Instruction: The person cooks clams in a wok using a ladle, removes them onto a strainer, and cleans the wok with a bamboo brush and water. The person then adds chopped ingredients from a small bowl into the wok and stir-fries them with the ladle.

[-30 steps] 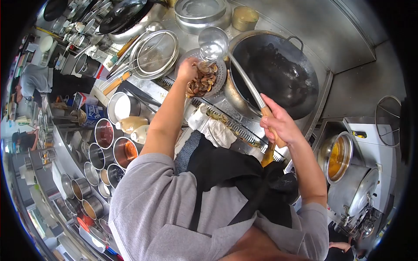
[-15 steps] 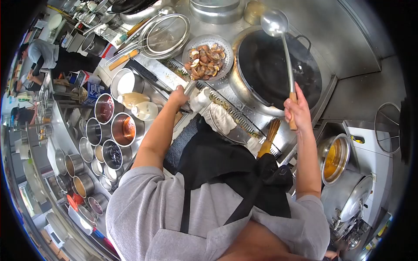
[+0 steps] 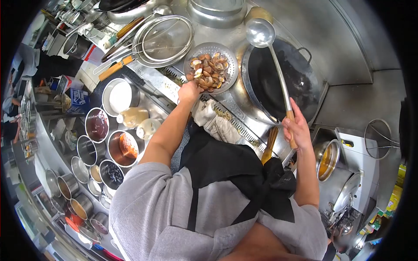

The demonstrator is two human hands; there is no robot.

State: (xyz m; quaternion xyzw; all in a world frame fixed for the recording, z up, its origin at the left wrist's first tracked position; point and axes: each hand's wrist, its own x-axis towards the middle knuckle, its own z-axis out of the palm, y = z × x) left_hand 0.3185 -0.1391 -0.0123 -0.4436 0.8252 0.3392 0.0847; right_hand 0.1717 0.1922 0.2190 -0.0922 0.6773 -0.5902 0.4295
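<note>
My left hand (image 3: 190,92) is closed at the near edge of a perforated skimmer (image 3: 232,68), where its handle meets the bowl; the handle is hidden under the hand. Brown clams (image 3: 210,71), some open, fill the skimmer. A long ladle (image 3: 281,71) with a wooden grip is in my right hand (image 3: 298,126), whose fingers close around the grip. The ladle's metal bowl hangs over the far left rim of a black wok (image 3: 272,78). Dark and shiny, the wok sits on the stove to the right of the skimmer.
Wire strainers (image 3: 167,41) lie left of the skimmer. Sauce pots (image 3: 124,148) and two squeeze bottles (image 3: 133,117) stand by my left arm. A white cloth (image 3: 215,124) and a bamboo brush (image 3: 270,145) are in front of me. An orange-filled pot (image 3: 327,161) stands right.
My left hand has come closer to the skimmer's bowl, covering the handle that showed before. The ladle has swung slightly left, and the whole view has shifted.
</note>
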